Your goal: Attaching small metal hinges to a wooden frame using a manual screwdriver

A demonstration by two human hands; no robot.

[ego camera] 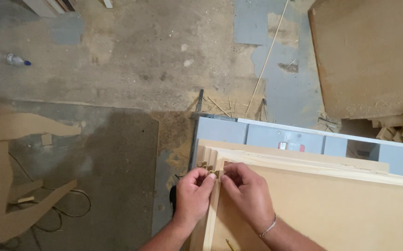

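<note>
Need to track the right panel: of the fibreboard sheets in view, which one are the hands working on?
The framed panel at lower right: both hands, left hand and right hand, pinch small pieces at its moulded corner. The big bare sheet at upper right lies untouched.

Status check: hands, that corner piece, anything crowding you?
Left hand and right hand both pinching small wooden pieces at the framed panel corner. Grip closed on both. Nothing crowding the corner.
</note>
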